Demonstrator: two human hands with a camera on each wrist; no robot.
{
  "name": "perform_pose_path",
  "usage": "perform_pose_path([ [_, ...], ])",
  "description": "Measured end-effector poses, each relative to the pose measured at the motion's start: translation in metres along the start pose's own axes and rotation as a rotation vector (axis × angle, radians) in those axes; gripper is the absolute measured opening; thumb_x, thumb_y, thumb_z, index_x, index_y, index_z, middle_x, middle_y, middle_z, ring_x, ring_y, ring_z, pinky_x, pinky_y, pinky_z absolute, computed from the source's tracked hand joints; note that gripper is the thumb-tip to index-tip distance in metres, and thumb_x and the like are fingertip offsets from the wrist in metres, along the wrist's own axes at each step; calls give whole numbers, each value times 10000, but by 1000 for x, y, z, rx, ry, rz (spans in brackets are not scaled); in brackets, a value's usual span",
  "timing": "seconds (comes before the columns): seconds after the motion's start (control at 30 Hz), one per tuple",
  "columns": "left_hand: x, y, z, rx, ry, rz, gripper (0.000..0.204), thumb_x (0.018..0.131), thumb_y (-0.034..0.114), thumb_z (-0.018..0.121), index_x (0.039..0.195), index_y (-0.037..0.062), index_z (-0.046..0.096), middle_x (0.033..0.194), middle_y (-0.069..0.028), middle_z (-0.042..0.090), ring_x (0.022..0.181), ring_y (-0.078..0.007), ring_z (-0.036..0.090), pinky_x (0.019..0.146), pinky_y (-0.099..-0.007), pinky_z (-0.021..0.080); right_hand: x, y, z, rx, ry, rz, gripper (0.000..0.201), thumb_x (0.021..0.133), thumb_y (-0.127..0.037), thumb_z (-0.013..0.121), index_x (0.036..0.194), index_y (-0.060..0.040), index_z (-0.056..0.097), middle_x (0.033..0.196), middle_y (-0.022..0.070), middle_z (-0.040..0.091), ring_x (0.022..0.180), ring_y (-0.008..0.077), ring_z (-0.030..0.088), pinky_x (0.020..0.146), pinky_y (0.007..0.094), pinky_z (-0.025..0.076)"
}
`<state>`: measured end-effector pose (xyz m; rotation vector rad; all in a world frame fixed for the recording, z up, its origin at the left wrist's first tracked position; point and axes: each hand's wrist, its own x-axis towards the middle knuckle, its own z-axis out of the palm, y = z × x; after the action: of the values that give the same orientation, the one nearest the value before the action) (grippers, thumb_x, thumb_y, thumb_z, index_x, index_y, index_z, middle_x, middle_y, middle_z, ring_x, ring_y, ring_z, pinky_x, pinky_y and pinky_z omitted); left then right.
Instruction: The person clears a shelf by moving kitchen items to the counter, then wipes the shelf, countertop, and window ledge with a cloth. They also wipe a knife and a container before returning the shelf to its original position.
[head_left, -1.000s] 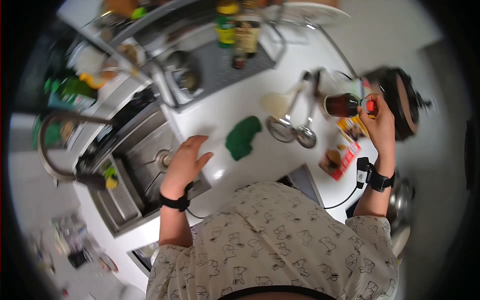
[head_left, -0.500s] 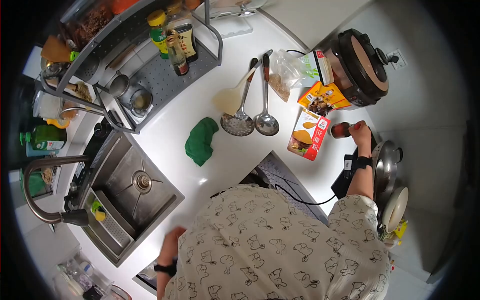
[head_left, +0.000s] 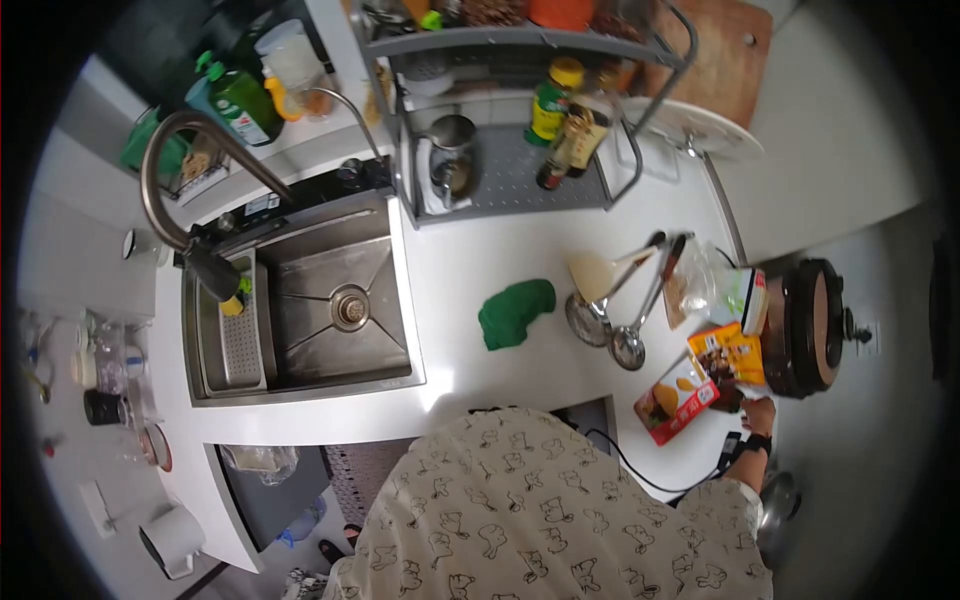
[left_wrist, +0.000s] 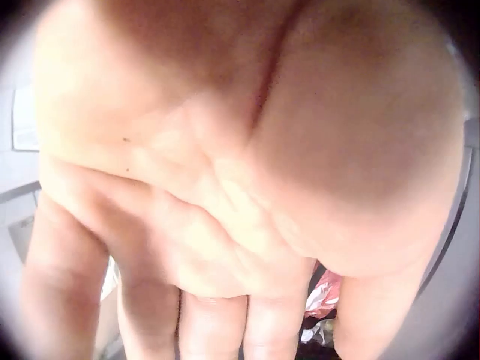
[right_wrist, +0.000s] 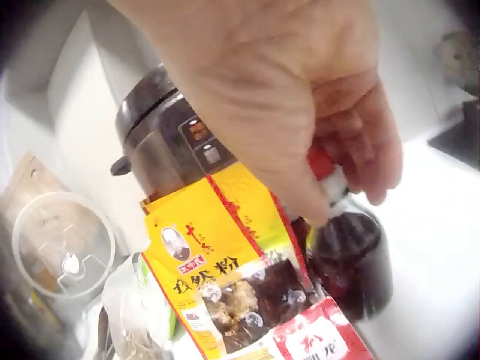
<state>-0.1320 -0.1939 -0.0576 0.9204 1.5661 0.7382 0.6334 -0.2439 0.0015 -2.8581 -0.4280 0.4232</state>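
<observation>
In the right wrist view my right hand (right_wrist: 277, 97) grips a dark bottle of brown liquid (right_wrist: 349, 262) by its red cap (right_wrist: 320, 163), fingers curled round the top. The bottle (head_left: 729, 398) stands upright at the counter's right end, beside a yellow spice packet (head_left: 728, 352) and a red-and-white packet (head_left: 678, 402). The left hand (left_wrist: 217, 187) fills the left wrist view, palm toward the camera, its fingers extended and holding nothing. Behind those fingers shows some crinkled red-and-white wrapping (left_wrist: 324, 294). The head view does not show the left hand.
A dark electric cooker (head_left: 803, 330) stands behind the packets. Nearer the middle lie a slotted skimmer (head_left: 588, 320), a ladle (head_left: 627, 348) and a green cloth (head_left: 516, 313). The sink (head_left: 330, 350) is on the left, with a grey rack (head_left: 510, 190) along the back.
The right hand has lowered the bottle from the air onto the counter by the packets. The left hand has dropped from over the counter out of the head view. The head view has turned.
</observation>
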Motion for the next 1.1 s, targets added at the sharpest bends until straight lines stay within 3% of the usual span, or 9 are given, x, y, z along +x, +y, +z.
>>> perform_pose_path([
  [0.03, 2, -1, 0, -7, 16, 11, 248, 854, 204, 547, 1004, 10, 579, 890, -95, 602, 850, -195, 578, 742, -323, 454, -12, -23, -12, -152, 41, 58, 342, 616, -214, 729, 790, 48, 595, 724, 214, 624, 611, 279, 638, 500, 361, 512],
  [0.07, 4, -1, 0, -12, 27, 20, 249, 854, 206, 546, 1004, 10, 579, 887, -94, 601, 846, -195, 578, 739, -323, 455, 38, 20, -6, -444, 156, -132, 405, 601, -259, 762, 819, 44, 605, 859, 236, 628, 800, 348, 626, 680, 394, 512],
  [0.13, 11, -4, 1, -18, 49, 34, 250, 855, 208, 544, 1003, 10, 579, 882, -93, 601, 838, -193, 579, 733, -321, 455, -34, -88, -47, -456, 164, -191, 419, 626, -298, 756, 842, 32, 613, 944, 236, 611, 921, 379, 577, 789, 407, 470],
  [0.27, 9, -8, -11, 0, 76, 28, 253, 857, 214, 540, 1002, 10, 579, 870, -92, 599, 823, -191, 580, 720, -318, 456, -92, -227, -53, -303, 137, -624, 312, 721, -239, 681, 861, 29, 604, 810, 210, 620, 747, 328, 618, 638, 374, 478],
  [0.4, -6, -16, -17, 11, 85, 6, 257, 859, 219, 537, 1001, 9, 578, 858, -90, 598, 808, -189, 582, 708, -316, 458, -113, -350, 18, 162, -184, -1118, 470, 761, -331, 663, 1031, 42, 572, 943, 179, 616, 846, 261, 613, 762, 319, 463],
  [0.47, -9, -18, -18, 13, 99, 9, 258, 860, 222, 535, 1000, 9, 578, 852, -90, 597, 801, -188, 582, 701, -314, 458, -110, -404, 68, 265, -307, -1050, 598, 733, -398, 682, 1108, 44, 533, 1021, 196, 595, 901, 271, 603, 786, 321, 461],
  [0.6, -12, -17, -23, 40, 134, 4, 262, 862, 227, 531, 999, 9, 578, 840, -88, 596, 786, -185, 584, 689, -311, 460, -99, -480, 134, 364, -37, -1039, 648, 704, -418, 701, 1103, 53, 502, 1017, 196, 592, 924, 293, 593, 797, 328, 461],
  [0.8, -10, 10, -61, 164, 199, 7, 268, 865, 235, 526, 997, 8, 577, 823, -86, 594, 763, -182, 586, 670, -307, 462, -129, -507, 159, 700, 95, -879, 494, 687, -279, 739, 991, -3, 463, 961, 158, 604, 880, 303, 597, 741, 362, 465],
  [1.1, 18, 37, -95, 281, 140, 29, 277, 869, 247, 518, 995, 7, 577, 796, -82, 591, 729, -176, 589, 642, -301, 465, -133, -482, 144, 694, 163, -1052, 425, 790, -189, 635, 1151, -65, 448, 1017, 154, 592, 896, 299, 593, 761, 361, 464],
])
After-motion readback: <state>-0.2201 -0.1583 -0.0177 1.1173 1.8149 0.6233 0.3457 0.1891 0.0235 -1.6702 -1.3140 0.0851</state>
